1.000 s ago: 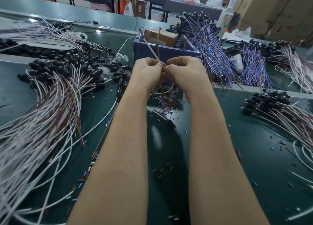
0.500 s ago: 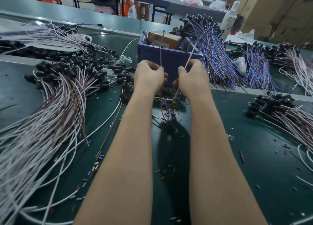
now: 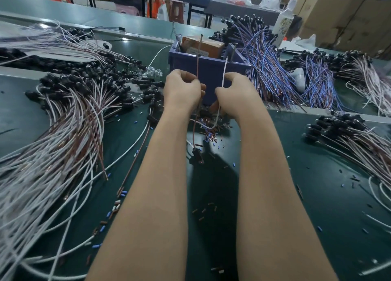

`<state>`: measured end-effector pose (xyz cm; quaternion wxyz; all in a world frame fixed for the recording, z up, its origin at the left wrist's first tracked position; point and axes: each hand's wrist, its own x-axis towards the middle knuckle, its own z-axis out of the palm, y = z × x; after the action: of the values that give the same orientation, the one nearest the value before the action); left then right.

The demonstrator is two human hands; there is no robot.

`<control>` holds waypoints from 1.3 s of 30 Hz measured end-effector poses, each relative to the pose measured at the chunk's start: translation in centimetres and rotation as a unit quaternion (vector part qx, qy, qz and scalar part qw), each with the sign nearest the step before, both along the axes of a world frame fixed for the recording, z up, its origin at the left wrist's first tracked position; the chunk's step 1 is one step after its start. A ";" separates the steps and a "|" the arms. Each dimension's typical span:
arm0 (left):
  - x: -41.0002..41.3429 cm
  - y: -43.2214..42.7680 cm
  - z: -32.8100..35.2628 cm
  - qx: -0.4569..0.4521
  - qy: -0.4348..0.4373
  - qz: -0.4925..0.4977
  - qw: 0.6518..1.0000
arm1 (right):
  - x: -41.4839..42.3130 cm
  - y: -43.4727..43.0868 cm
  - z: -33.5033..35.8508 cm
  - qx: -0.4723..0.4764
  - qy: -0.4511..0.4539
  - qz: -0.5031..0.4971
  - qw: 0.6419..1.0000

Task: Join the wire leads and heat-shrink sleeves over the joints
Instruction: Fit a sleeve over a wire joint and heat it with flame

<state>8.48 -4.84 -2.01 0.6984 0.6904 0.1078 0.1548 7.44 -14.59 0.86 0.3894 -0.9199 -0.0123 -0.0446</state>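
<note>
Leads rise above both hands: brown lead [image 3: 197,58] pinched in curled left hand [image 3: 182,92], white lead [image 3: 224,71] pinched in curled right hand [image 3: 236,93]; hands just apart, loose sleeves [image 3: 208,133] beneath them.

Green workbench [image 3: 321,198], grey table [image 3: 213,4] behind, stacked cardboard boxes [image 3: 349,12]

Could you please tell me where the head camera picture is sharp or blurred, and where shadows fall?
Head view: sharp at the left hand gripping the brown wire and the right hand gripping the white wire; head view: the wire bundle smears toward the left edge; head view: the arms shade the table between them.
</note>
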 end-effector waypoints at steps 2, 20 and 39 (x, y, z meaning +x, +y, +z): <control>0.1 0.0 0.0 0.002 -0.002 -0.003 1.000 | -0.1 0.0 0.1 -0.016 0.012 0.004 1.000; -0.2 0.3 0.0 -0.024 0.009 0.001 1.000 | -0.4 -0.6 1.6 0.034 0.074 -0.016 0.997; -0.1 0.1 -0.1 -0.025 -0.001 0.004 1.000 | 0.6 -0.1 -0.3 0.024 0.002 -0.006 1.000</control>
<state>8.39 -4.74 -2.11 0.7151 0.6721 0.1137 0.1550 8.02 -14.71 0.55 0.4107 -0.9107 -0.0050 -0.0448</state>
